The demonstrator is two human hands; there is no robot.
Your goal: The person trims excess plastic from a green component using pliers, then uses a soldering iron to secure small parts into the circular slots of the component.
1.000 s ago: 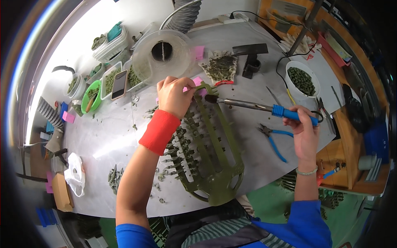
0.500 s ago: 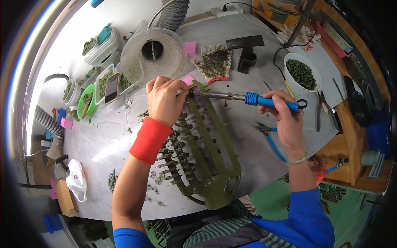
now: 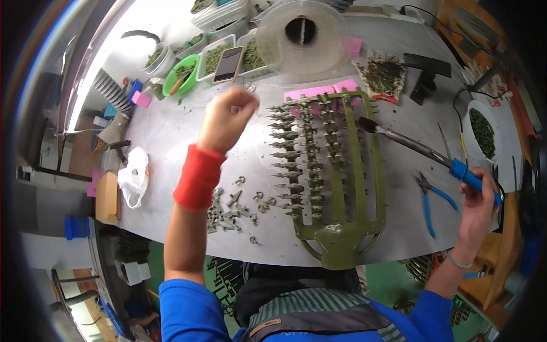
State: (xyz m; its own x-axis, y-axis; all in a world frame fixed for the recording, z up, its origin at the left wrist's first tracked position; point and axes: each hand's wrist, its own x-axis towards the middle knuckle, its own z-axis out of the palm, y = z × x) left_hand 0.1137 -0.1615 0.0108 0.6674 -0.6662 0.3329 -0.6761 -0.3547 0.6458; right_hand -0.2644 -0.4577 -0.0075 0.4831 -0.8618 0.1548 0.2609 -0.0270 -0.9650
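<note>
My right hand [image 3: 477, 214] is closed around the blue handle of a soldering iron [image 3: 419, 147]. Its metal shaft slants up and left, and the dark tip is over the right part of a green comb-like rack [image 3: 342, 242]. Rows of small grey-green spiky pieces [image 3: 313, 165] line the rack's left and middle bars. Off to the rack's left, my left hand [image 3: 228, 119] is raised over the table with fingers curled together, slightly blurred. Whatever its fingers may hold is too small to name. A red wristband [image 3: 199, 176] is on that arm.
Loose grey-green pieces [image 3: 228, 219] lie left of the rack, and blue-handled pliers [image 3: 430, 199] at its right. Behind stand a clear round tub [image 3: 270, 48], a phone [image 3: 228, 64], a green bowl [image 3: 195, 64] and a dirty glove [image 3: 383, 77]. A white bowl [image 3: 497, 128] stands far right.
My left hand has left the rack's far end and moved left. The iron's tip has come away from that spot, toward the rack's right side. The whole view has shifted.
</note>
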